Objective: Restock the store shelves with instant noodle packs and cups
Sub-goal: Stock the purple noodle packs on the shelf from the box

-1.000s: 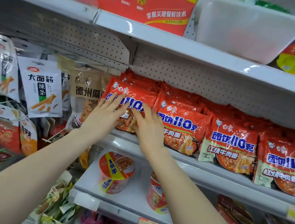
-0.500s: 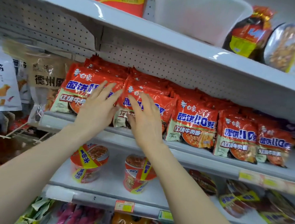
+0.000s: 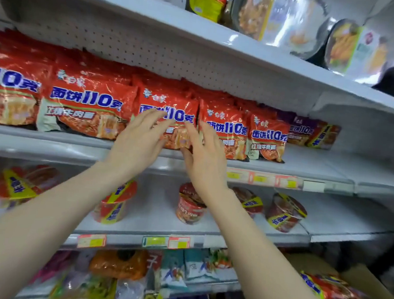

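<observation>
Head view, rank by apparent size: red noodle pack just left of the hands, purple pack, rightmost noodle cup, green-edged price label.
1. red noodle pack
2-3. purple pack and noodle cup: look alike, purple pack partly hidden, so unranked
4. green-edged price label

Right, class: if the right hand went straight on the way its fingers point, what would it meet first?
The red noodle pack directly ahead of the right hand: the hand seems to be at, perhaps touching, the pack's front. Depth is unclear, so I cannot confirm contact.
</observation>
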